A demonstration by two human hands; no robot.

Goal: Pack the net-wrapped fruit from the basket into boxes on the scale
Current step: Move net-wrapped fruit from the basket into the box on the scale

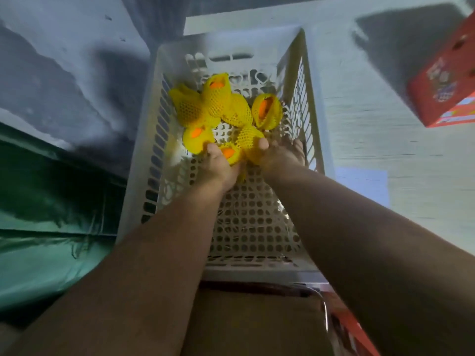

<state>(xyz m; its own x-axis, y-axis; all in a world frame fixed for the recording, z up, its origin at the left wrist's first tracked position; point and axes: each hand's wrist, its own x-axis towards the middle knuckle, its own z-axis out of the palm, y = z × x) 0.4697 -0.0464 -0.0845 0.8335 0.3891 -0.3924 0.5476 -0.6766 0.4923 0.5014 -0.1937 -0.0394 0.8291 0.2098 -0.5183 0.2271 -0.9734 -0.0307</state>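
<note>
A white perforated plastic basket (259, 227) lies in front of me, holding several orange fruits in yellow foam nets (216, 104) bunched at its far end. My left hand (218, 168) and right hand (280, 155) both reach deep into the basket. Between them they clasp a net-wrapped fruit (231, 154) near the basket floor, and the right hand's fingers also press on another netted fruit (249, 138). One wrapped fruit (267, 111) sits apart at the right wall. No scale is in view.
A red printed box (444, 91) stands on the pale floor at the upper right. A green tarp (51, 227) covers the left side. A brown cardboard surface (254, 322) and a red box edge (354, 327) lie just below the basket's near rim.
</note>
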